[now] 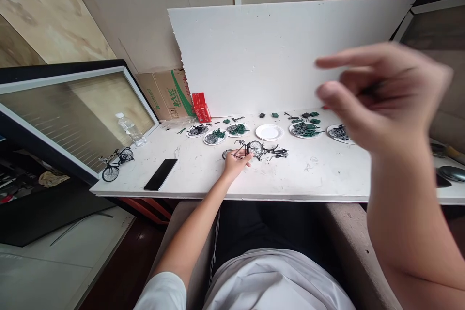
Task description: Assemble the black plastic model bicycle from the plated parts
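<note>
My left hand [238, 162] is closed around a small black model bicycle [255, 149] just above the white table. Its spoked wheels stick out on both sides of my fingers. Beside it on the right lie loose black bicycle parts [279, 153]. My right hand [388, 89] is raised high on the right, close to the camera and smeared by motion. Thumb and forefinger are apart there, the other fingers curl inward, and I see nothing held. A second black model bicycle [118, 162] stands upright at the table's left end.
Paper plates with green and black parts stand along the back, including a left plate [215, 137] and a right plate [305, 130]. Between them is a white plate [269, 132]. A phone [161, 174], a bottle [130, 128] and a red box [201, 107] are on the left.
</note>
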